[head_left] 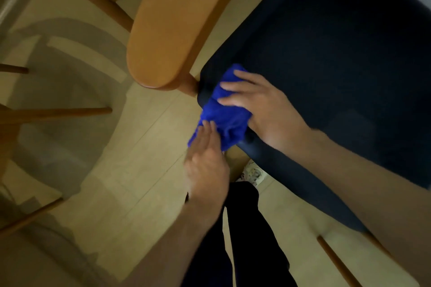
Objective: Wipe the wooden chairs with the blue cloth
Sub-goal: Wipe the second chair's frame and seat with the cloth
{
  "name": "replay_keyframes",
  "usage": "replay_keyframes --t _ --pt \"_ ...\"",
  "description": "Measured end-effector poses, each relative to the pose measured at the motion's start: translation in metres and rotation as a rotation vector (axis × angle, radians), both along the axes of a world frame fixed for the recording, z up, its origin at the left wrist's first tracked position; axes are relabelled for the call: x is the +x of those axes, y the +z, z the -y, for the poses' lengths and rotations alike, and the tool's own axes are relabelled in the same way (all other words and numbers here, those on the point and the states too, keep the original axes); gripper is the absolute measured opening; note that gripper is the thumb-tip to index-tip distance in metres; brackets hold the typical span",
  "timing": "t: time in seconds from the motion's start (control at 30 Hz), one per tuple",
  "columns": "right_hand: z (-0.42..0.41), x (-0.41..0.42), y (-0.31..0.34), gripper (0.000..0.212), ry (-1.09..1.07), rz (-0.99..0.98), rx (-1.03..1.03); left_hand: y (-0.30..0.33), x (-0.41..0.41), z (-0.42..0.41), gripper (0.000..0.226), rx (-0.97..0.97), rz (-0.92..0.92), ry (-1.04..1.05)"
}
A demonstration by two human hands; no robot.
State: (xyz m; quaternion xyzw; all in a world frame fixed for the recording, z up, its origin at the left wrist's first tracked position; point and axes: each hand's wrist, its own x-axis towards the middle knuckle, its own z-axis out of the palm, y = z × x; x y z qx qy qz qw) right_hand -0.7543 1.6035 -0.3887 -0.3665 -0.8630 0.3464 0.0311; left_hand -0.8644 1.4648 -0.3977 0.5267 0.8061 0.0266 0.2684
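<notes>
The blue cloth [224, 112] lies bunched on the front left corner of a dark upholstered chair seat [338, 53], draped over the seat's edge so that its lower folds hang just off the corner. The right hand [263, 107] rests flat on the upper part of the cloth, its fingers straight and spread, pressing the fabric down against the cushion. The left hand [207, 161] comes up from below the seat's edge with straight fingers held together; its fingertips touch the hanging lower folds of the cloth. Neither hand curls round the fabric.

Just beside the cloth, at the seat's corner, a round wooden post [189, 84] rises to meet a broad, rounded wooden armrest [168, 23], which stretches away toward the top edge of the view. A slim wooden chair leg [335, 261] angles out beneath the seat's near edge at the lower right. More wooden legs [58, 113] of other furniture reach in from the left edge, with shadows across the pale wood-grain floor [130, 170]. The person's dark trouser leg [247, 228] and a light shoe [253, 172] show under the seat's edge.
</notes>
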Motion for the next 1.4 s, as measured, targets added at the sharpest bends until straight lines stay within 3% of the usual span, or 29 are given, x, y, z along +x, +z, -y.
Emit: replay_keyframes --t 0.1,0.2,0.33,0.4,0.53,0.67,0.87,0.97,1.13,1.3,1.4 --pt "0.033 0.053 0.003 0.051 0.048 0.04 0.066 0.016 0.028 0.029 0.066 0.003 0.139 -0.123" --pt "0.036 0.064 0.017 0.06 0.112 0.119 -0.005 0.026 0.032 0.043 0.07 -0.02 0.196 -0.212" --pt "-0.006 0.012 0.027 0.052 0.0 0.038 -0.1 0.032 0.005 0.01 0.062 0.022 0.104 -0.021" --pt "-0.029 -0.02 0.024 0.052 -0.078 0.004 -0.052 0.027 -0.017 -0.015 0.058 0.088 0.072 0.089" --pt "-0.04 -0.049 0.004 0.042 -0.087 -0.006 -0.019 0.001 -0.023 -0.031 0.054 0.12 0.0 0.066" --pt "-0.011 0.007 -0.011 0.039 -0.088 -0.063 -0.055 -0.002 0.016 -0.006 0.072 0.067 -0.034 -0.005" --pt "0.055 0.14 0.008 0.04 -0.028 0.055 -0.116 0.028 0.113 0.053 0.053 -0.01 0.195 -0.214" --pt "0.054 0.143 0.015 0.052 0.004 0.13 -0.09 0.035 0.112 0.05 0.067 -0.021 0.266 -0.165" --pt "0.023 0.044 0.015 0.033 -0.149 -0.17 -0.098 0.04 0.036 0.021 0.056 0.053 0.127 -0.012" --pt "-0.004 -0.038 -0.006 0.048 -0.232 -0.088 -0.161 0.006 -0.016 -0.011 0.044 0.108 -0.087 0.022" --pt "0.003 -0.01 -0.011 0.048 -0.136 -0.097 -0.145 0.0 0.004 -0.004 0.054 0.09 -0.117 -0.083"
